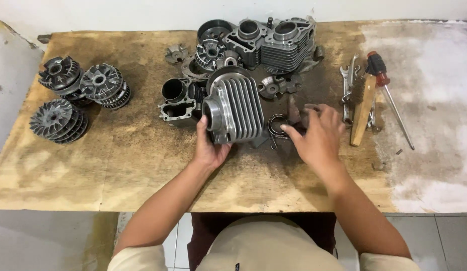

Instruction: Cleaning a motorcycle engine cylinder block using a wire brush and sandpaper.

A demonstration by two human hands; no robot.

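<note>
My left hand (209, 145) grips the near end of a finned grey metal cylinder (237, 106) that lies on its side in the middle of the wooden table (118, 165). My right hand (318, 133) rests to the right of it, fingers curled over small dark metal parts (298, 113). A coiled wire spring (276, 125) lies between the cylinder and my right hand, by the thumb. Whether the right hand's fingers hold a part is hidden.
A large twin-bore finned engine block (276, 42) and round metal parts (211, 50) stand at the back. A smaller cylinder block (177, 98) lies left of the held one. Three finned pulley discs (78, 95) sit far left. Wrenches, a wooden-handled brush (363, 108) and a red-handled screwdriver (386, 93) lie right.
</note>
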